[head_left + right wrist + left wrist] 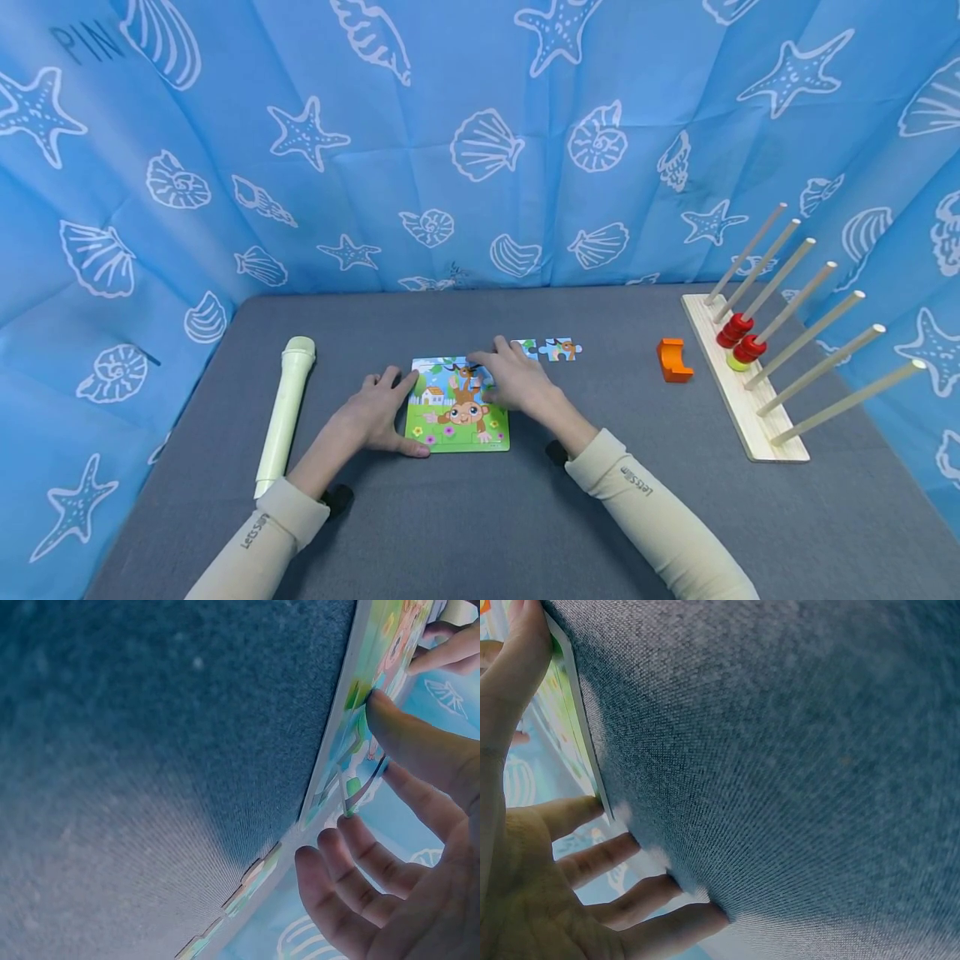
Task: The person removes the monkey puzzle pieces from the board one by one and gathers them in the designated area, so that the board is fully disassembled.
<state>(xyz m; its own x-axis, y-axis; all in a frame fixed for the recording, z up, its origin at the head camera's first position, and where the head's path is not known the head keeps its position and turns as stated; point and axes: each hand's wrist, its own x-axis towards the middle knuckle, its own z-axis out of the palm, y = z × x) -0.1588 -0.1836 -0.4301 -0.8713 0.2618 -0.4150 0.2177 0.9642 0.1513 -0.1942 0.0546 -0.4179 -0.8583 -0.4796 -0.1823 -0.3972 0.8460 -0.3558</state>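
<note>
A jigsaw puzzle board (457, 437) with a monkey picture lies flat on the table. My left hand (381, 414) rests at its left side, thumb by the lower left corner and index fingertip at the upper left edge. In the left wrist view its other fingers (671, 930) spread onto the cloth. Over the board's upper right part is my right hand (517, 379). The right wrist view shows it pinching a tilted puzzle piece (352, 787) at the board, partly hidden by the fingers. Behind that hand lie two loose pieces, one puzzle piece (562, 349) fully visible.
A pale green microphone-shaped stick (286, 408) lies on the left. Toward the right are an orange curved block (674, 360) and a wooden peg stand (750, 408) with upright rods and red and yellow-green rings. A blue shell-print curtain (420, 167) hangs behind the grey table (480, 533).
</note>
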